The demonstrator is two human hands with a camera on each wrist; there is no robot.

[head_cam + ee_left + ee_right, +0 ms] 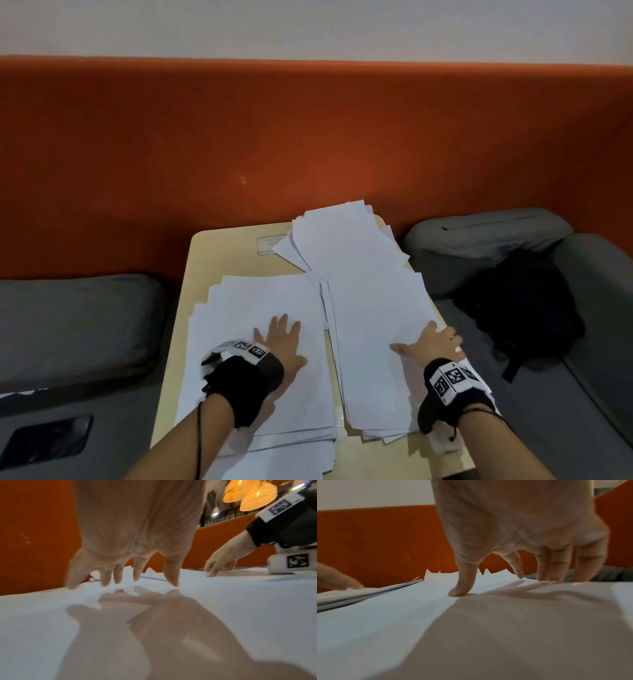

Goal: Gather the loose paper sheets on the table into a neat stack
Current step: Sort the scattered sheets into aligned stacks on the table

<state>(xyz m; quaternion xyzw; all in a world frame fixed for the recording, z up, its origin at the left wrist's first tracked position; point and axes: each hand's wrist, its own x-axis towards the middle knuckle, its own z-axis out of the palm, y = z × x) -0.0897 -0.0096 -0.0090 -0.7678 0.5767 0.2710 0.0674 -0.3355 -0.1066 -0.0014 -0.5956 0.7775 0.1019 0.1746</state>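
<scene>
Three untidy piles of white paper cover the small beige table (219, 246). The left pile (239, 308) lies under my left hand (282, 337), which rests flat on it with fingers spread (118, 577). The right pile (376, 325) lies under my right hand (430, 339), fingers straight, the thumb (462, 588) pressing the top sheet and the other fingertips at the pile's right edge. A third fanned pile (342, 240) sits at the table's far end, overlapping the right pile. Neither hand grips anything.
An orange padded wall (308, 137) rises behind the table. Grey seat cushions (75, 325) flank it on both sides. A black backpack (520, 308) lies on the right seat. A dark phone (48, 442) lies at lower left. Papers overhang the table's near edge.
</scene>
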